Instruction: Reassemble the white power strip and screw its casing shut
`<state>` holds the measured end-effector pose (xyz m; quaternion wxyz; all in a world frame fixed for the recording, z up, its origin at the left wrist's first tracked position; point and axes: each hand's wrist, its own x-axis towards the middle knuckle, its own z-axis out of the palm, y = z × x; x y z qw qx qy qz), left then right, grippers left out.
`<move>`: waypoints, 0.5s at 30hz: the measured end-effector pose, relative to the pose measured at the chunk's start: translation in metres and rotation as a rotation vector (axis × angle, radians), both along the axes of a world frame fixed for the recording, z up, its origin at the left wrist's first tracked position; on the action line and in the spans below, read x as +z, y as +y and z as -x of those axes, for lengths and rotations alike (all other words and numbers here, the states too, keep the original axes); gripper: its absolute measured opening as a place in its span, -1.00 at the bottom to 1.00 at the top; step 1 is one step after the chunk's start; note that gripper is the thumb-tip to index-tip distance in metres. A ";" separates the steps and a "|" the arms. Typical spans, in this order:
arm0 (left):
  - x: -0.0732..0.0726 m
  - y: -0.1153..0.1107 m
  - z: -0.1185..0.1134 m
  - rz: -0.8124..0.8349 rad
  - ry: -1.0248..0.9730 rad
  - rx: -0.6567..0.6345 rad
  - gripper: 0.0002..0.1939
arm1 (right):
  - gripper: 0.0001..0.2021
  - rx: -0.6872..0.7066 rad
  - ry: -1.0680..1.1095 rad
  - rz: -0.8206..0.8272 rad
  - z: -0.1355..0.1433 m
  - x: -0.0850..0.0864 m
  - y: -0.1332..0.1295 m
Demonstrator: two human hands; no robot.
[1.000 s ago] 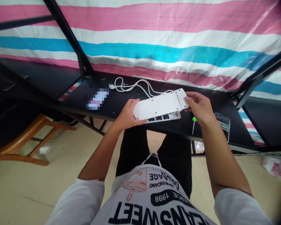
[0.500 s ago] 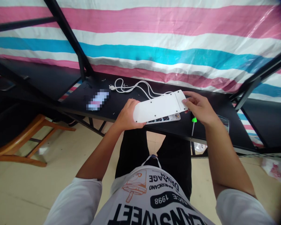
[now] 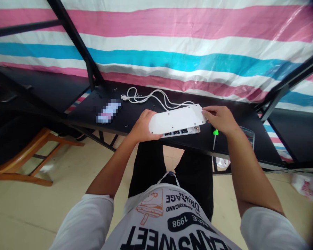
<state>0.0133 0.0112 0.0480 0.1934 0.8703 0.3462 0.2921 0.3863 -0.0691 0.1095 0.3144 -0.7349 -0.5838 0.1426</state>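
- One green-handled screwdriver (image 3: 215, 134), near tabletop (image 3: 131, 110) edge, seemingly for easy reach.
- White cover (image 3: 176, 118), slanted over socket base (image 3: 192, 131): left hand (image 3: 144, 127) gripping one end, right hand (image 3: 221, 118) pinching other, presumably for control.
- White cable (image 3: 158, 91), looped behind, likely for clearance.

On the tabletop (image 3: 266, 139), a cover (image 3: 176, 119) lies over a power strip base (image 3: 190, 131), which shows along the near side. The left grip (image 3: 145, 128) is around the cover's left end, the right grip (image 3: 220, 118) at its right end. Behind them runs a cable (image 3: 158, 91), its plug (image 3: 124, 97) to the left; left of that sits a blurred item (image 3: 108, 111). A screwdriver (image 3: 215, 132) lies right of the base, a phone (image 3: 251, 135) farther right. A sheet (image 3: 187, 21) hangs behind; a chair (image 3: 40, 154) stands on the floor (image 3: 75, 173) at left.
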 end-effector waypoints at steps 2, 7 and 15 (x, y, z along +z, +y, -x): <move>-0.004 0.005 -0.001 0.013 0.017 0.000 -0.04 | -0.66 -0.005 -0.005 0.015 0.001 -0.006 0.001; -0.015 0.012 -0.002 0.040 0.053 -0.016 -0.04 | -0.67 0.022 -0.120 0.059 0.003 -0.026 0.000; -0.021 0.017 -0.006 0.089 0.084 -0.054 -0.08 | -0.69 0.076 -0.194 0.177 -0.001 -0.043 0.003</move>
